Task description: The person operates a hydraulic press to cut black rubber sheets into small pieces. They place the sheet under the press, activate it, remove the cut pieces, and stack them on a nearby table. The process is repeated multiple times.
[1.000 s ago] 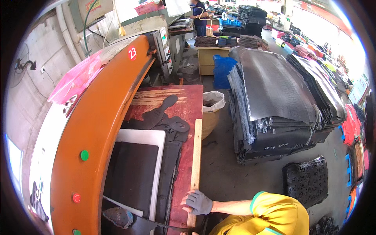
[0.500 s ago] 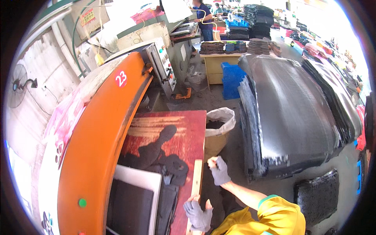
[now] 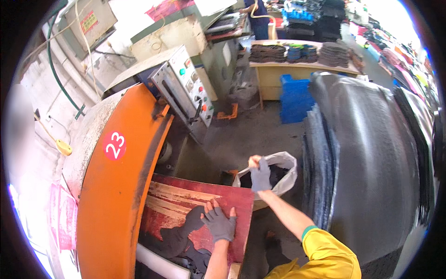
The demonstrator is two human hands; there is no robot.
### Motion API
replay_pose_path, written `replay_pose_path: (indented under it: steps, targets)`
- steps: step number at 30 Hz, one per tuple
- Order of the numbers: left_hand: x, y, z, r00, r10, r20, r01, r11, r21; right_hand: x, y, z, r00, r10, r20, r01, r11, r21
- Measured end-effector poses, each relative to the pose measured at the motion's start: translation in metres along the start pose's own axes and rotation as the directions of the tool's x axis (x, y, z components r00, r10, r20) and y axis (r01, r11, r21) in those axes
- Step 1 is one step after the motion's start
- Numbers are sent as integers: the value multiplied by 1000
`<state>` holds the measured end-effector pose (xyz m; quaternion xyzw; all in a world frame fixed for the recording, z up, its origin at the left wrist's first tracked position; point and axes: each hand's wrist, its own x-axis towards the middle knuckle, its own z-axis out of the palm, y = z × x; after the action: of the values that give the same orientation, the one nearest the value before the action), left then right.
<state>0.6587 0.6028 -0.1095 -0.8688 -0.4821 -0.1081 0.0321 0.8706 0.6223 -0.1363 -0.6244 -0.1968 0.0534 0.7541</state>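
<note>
My left hand [image 3: 218,224], in a grey fingerless glove, is open with its fingers spread on the worn red board [image 3: 239,197]. Its fingertips lie at the edge of a dark grey flat cut piece [image 3: 190,222]. More dark scraps [image 3: 197,255] lie beside it, near a white padded edge [image 3: 160,262]. My right hand [image 3: 260,174], gloved the same way, is closed over the near rim of a white sack [image 3: 290,179] with dark bits inside. What its curled fingers hold, if anything, is hidden.
A large orange machine body [image 3: 123,195] stands along the left, with a control panel [image 3: 190,86] behind it. To the right is a tall stack of black sheets [image 3: 371,158]. Farther off are a blue crate [image 3: 296,98], a table [image 3: 269,76] with stacked pieces, and a person [image 3: 260,21].
My left hand has moved forward from the board's near edge onto its surface beside the dark piece. My right hand has gone forward to the sack. The view has shifted.
</note>
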Motion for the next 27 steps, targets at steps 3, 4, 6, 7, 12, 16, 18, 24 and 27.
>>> replay_pose_path:
  steps: [3,4,6,7,12,16,18,24,27]
  targets:
    - [-4,-3,4,1000,-8,-15,8,1000,-23,57,16,46,993,-75,92,72,997,33]
    - [-5,-4,3,1000,-17,25,17,999,-28,76,19,65,987,-138,81,136,990,24]
    - [-4,-3,-3,999,-12,49,13,1000,-15,112,23,106,978,-185,101,189,982,-30]
    - [-3,-2,-6,997,-22,69,25,999,-34,129,23,127,978,-170,122,173,985,-14]
    - [4,1,-16,993,-29,113,38,997,-71,209,19,219,945,-105,310,176,961,-211]
    - [4,0,-15,991,-34,131,45,996,-82,250,12,272,927,-85,366,127,988,-92]
    - [3,-1,-13,990,-35,140,44,997,-59,271,5,295,922,-28,387,72,992,-99]
    - [4,3,-12,990,-67,125,76,995,-63,325,-22,347,921,25,389,25,992,-123]
    - [8,6,-17,991,-68,116,75,996,-49,343,-38,360,874,187,449,-331,905,266]
